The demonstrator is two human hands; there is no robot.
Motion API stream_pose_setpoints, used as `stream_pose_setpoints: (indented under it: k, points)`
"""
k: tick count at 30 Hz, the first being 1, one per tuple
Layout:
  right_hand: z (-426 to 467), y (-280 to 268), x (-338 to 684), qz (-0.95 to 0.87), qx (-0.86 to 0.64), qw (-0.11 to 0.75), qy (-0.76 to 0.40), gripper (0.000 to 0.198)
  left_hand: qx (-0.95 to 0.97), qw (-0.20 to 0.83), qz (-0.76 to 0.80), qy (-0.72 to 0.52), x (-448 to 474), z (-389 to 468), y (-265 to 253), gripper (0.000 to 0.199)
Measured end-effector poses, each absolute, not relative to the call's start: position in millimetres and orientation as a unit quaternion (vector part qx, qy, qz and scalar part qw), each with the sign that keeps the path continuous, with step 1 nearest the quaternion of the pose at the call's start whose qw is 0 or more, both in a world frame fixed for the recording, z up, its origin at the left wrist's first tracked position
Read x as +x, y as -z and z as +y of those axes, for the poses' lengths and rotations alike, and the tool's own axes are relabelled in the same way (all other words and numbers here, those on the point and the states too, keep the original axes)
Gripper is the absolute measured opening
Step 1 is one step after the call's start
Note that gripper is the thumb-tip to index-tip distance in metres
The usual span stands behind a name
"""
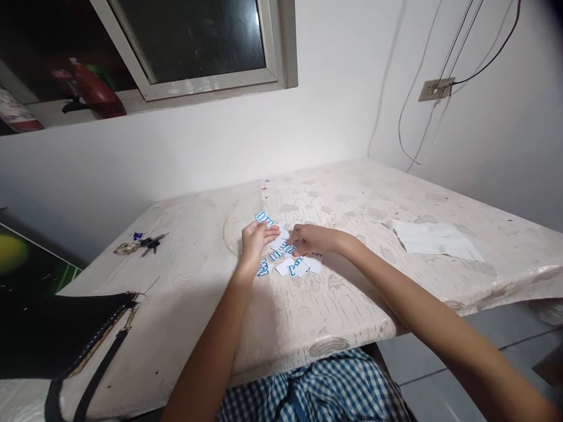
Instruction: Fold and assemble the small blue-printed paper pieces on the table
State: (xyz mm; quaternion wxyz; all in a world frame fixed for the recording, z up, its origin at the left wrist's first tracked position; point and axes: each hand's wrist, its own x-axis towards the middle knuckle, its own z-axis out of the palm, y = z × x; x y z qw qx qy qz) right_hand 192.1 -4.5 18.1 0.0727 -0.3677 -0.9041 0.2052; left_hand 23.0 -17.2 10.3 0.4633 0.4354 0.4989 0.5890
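Keys (152,243) left of cutouts (301,268)

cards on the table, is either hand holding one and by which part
It cannot be told for sure: the left hand may pinch one card by its near edge; the right hand is at the other cards, any grip hidden.

Can read no whole word, brand or number with certainty. Can make out blocky characters outlined in blue on the small white paper pieces (301,268), partly covered by overlapping; cannot tell letters from digits. Can pick out rounded, zero-like loops on the middle piece (277,255), and similar blue outlines on the top piece (263,217) and the lower-left piece (263,268), all too small to read. Cannot decipher any marking on the white-and-red container (18,111) at far left.
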Motion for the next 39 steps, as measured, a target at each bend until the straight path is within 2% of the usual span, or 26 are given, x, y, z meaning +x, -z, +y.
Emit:
stream_pose_setpoints:
  k: [3, 7, 12, 18, 20, 25, 39]
  points:
    - [-4, -18, 194, -0.909, -0.351, 0.097, -0.204, 0.017, 0.442, 0.462, 0.499, -0.585, 22, -17, -10, 0.012]
    - [-6, -21, 191, -0.885, -0.409, 0.174, -0.135, 0.02, 0.448, 0.462, 0.505, -0.576, 22, -17, -9, 0.011]
    - [-6, -28, 192, -0.849, -0.426, 0.235, -0.205, 0.025, 0.457, 0.461, 0.529, -0.547, 24, -16, -7, 0.013]
    - [-6, -20, 189, -0.837, -0.427, 0.336, -0.063, 0.029, 0.481, 0.502, 0.537, -0.477, 27, -18, -5, 0.013]
    - [-9, -15, 184, -0.85, -0.416, 0.322, -0.03, 0.032, 0.492, 0.52, 0.523, -0.462, 29, -19, -5, 0.01]
    - [-15, -10, 175, -0.87, -0.437, 0.226, 0.04, 0.03, 0.513, 0.539, 0.486, -0.458, 31, -22, -7, 0.006]
    - [-18, -12, 174, -0.867, -0.457, 0.191, 0.048, 0.036, 0.512, 0.561, 0.44, -0.479, 33, -20, -4, 0.005]
